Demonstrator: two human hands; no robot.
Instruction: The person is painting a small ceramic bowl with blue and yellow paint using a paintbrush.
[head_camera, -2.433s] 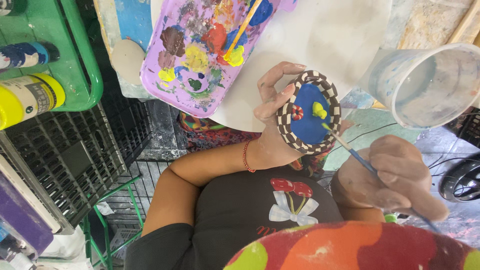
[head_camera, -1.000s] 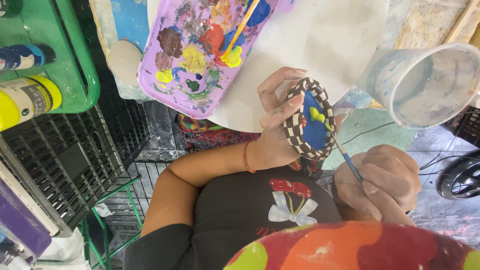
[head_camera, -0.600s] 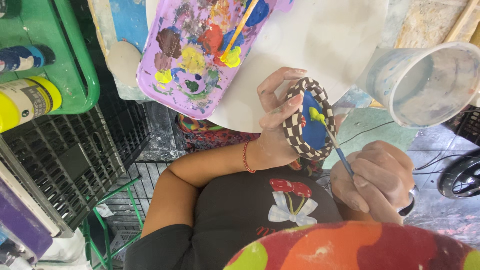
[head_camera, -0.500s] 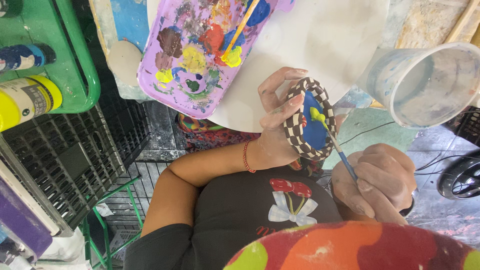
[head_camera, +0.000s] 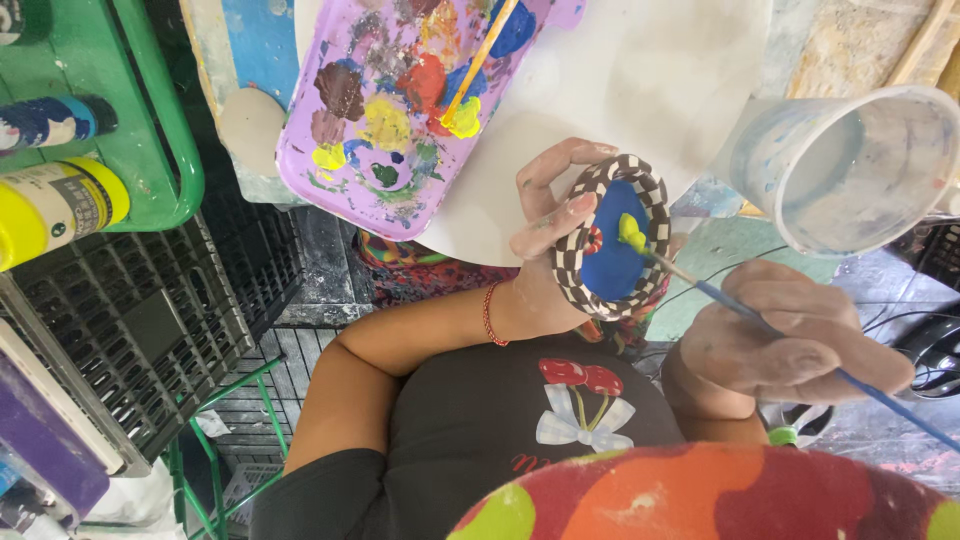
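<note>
My left hand (head_camera: 545, 250) grips a small round dish (head_camera: 612, 262) with a checkered black-and-white rim and a blue inside, tilted toward me. Yellow-green and red marks sit on the blue. My right hand (head_camera: 780, 345) holds a thin blue paintbrush (head_camera: 745, 318); its tip touches the yellow-green mark inside the dish. A red string bracelet circles my left wrist.
A purple paint palette (head_camera: 400, 100) with several colour blobs and an orange-handled brush lies on a white sheet (head_camera: 640, 80). A clear plastic water cup (head_camera: 850, 165) stands at right. A green tray (head_camera: 150, 120) with paint bottles and a black crate (head_camera: 150, 330) are at left.
The dish has turned more edge-on in my left hand. My right hand drew back and came in again, with the brush tip staying on the yellow-green mark.
</note>
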